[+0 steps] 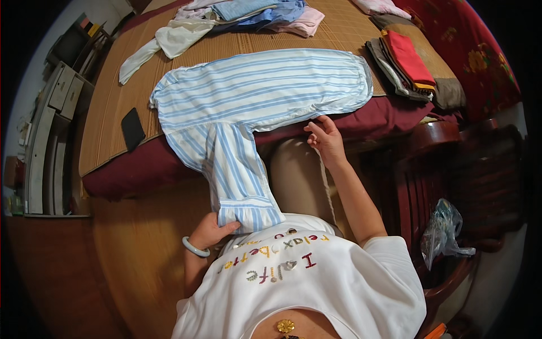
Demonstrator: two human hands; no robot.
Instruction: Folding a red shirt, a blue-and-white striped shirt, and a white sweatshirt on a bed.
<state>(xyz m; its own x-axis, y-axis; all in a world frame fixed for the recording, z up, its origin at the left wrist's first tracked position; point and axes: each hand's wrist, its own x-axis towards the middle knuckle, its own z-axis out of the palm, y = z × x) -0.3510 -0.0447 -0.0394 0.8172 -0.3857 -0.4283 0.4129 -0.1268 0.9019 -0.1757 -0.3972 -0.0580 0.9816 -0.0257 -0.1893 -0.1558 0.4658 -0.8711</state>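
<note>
A blue-and-white striped shirt [258,89] lies lengthwise along the near edge of a bed, its body folded into a long strip. One sleeve hangs over the edge towards me, bent back near its cuff. My left hand [216,231], with a pale bangle at the wrist, grips the sleeve's folded end close to my waist, thumb on top. My right hand [324,137] is raised beside the shirt's lower edge with its fingers loosely curled and apart. It holds nothing that I can see; whether a fingertip touches the fabric I cannot tell.
On the woven bed mat [110,118] lies a black phone [133,129]. Rumpled clothes [254,17] lie at the far side, folded clothes [406,63] at the right by a pillow [440,63]. A dark wooden chair [436,135] with a plastic bag [442,231] stands at the right.
</note>
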